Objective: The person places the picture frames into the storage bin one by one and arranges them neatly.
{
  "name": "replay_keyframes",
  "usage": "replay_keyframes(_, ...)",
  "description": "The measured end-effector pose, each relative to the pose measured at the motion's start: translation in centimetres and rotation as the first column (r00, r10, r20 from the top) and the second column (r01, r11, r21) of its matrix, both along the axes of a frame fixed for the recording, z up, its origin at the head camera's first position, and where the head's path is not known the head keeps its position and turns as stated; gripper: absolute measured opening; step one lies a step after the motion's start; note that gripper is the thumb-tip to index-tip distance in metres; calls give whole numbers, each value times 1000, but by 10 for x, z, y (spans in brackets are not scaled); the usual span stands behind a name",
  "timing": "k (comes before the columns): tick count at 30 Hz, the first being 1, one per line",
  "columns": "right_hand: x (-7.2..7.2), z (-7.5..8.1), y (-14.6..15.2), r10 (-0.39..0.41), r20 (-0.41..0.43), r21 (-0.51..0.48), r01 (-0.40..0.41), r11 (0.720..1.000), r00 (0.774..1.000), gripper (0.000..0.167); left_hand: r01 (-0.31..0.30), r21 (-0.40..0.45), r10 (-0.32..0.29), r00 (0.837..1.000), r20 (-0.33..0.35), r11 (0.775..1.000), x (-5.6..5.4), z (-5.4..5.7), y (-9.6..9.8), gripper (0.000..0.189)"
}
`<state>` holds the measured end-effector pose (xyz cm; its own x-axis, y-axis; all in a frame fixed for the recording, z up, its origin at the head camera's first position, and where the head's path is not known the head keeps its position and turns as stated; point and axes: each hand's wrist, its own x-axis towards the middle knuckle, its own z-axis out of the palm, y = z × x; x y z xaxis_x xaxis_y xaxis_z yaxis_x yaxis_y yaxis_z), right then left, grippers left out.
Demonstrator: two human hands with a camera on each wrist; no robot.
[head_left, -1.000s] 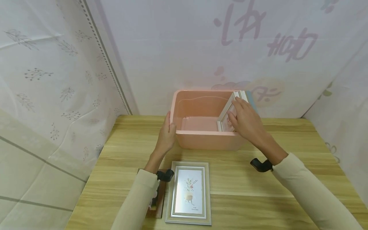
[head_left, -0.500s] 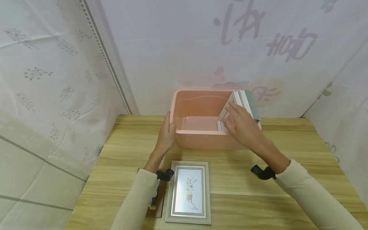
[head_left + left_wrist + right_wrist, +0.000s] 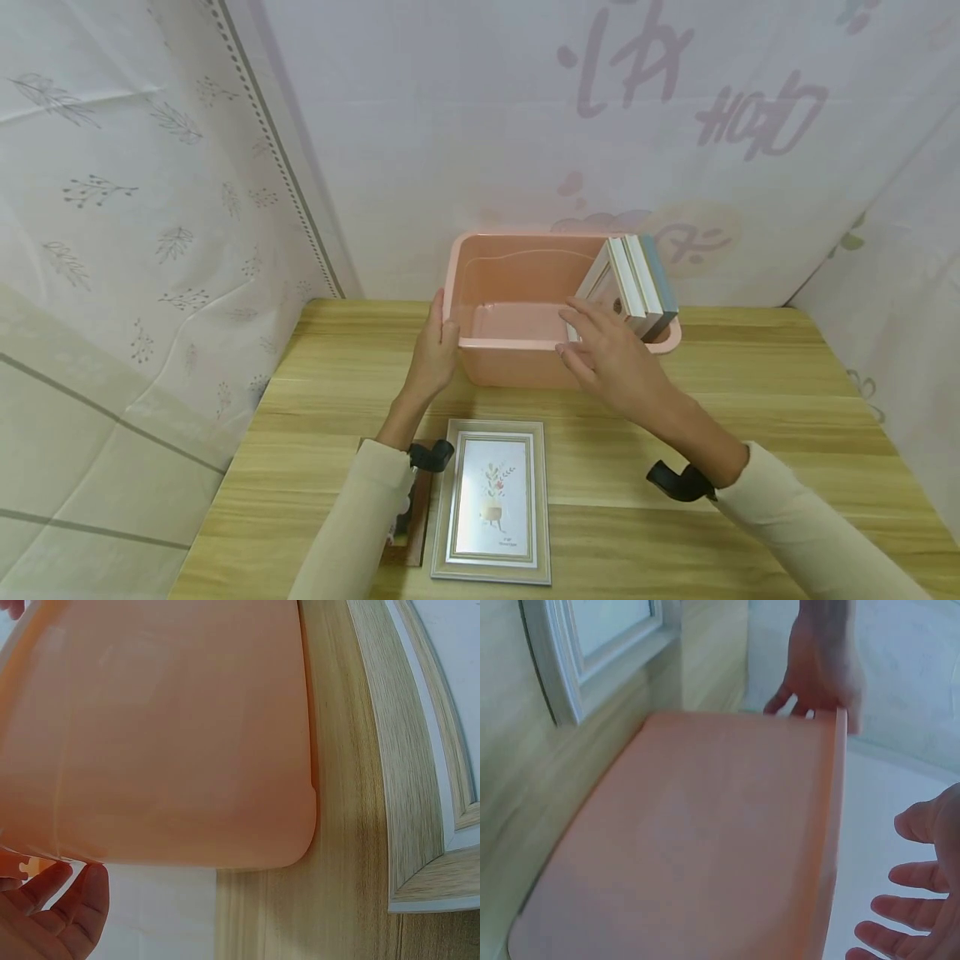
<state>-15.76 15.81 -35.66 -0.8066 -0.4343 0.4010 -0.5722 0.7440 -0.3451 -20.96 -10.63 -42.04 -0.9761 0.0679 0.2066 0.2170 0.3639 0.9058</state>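
A pink plastic bin (image 3: pixel 517 362) stands near the table's back edge. My left hand (image 3: pixel 433 354) grips its left end at the rim; fingers (image 3: pixel 90 900) curl at the wall in the left wrist view. Inside, at the right end, two white picture frames (image 3: pixel 633 279) and a blue-grey one (image 3: pixel 662 279) stand side by side, leaning. My right hand (image 3: pixel 622 362) hovers over the front rim, left of and partly covering the nearest white frame. Its fingers (image 3: pixel 904 909) are spread and hold nothing in the right wrist view.
On the wooden table (image 3: pixel 712 542), in front of the bin, lies a beige-and-silver picture frame (image 3: pixel 491 500). A brown picture frame (image 3: pixel 416 525) lies beside it, partly under the left sleeve. Printed cloth (image 3: pixel 450 125) hangs behind the table and at both sides.
My right hand has let go of the nearest white picture frame and moved left and toward me, uncovering the frames' edges. My left hand stays on the bin.
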Motion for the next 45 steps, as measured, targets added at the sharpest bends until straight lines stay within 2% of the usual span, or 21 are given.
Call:
replay_keyframes(6,13,-5,-10,44,124,-40,-39,998,991,49,3,-7,-3,1000,12,1000,0,0,0,63)
replay_keyframes(13,23,-11,-19,86,79,-36,-84,996,993,47,-1,-7,1,1000,16,1000,0,1,0,63)
replay_keyframes(19,27,-21,-25,130,91,-12,-130,991,987,48,1,-7,-1,1000,6,1000,0,0,0,62)
replay_keyframes(25,29,-40,-29,129,155,10,-132,991,979,49,0,-5,0,1000,1,1000,1,1,0,63)
replay_keyframes(34,24,-72,-33,150,260,-23,-149,989,954,52,1,-4,-1,1000,0,1000,1,1,1,63)
replay_keyframes(41,21,-95,-38,113,339,-19,-114,993,934,62,-8,-10,7,1000,-3,1000,1,1,0,62)
replay_keyframes(45,20,-108,-44,93,411,2,-103,995,907,67,-11,-15,11,1000,-2,1000,1,0,0,62)
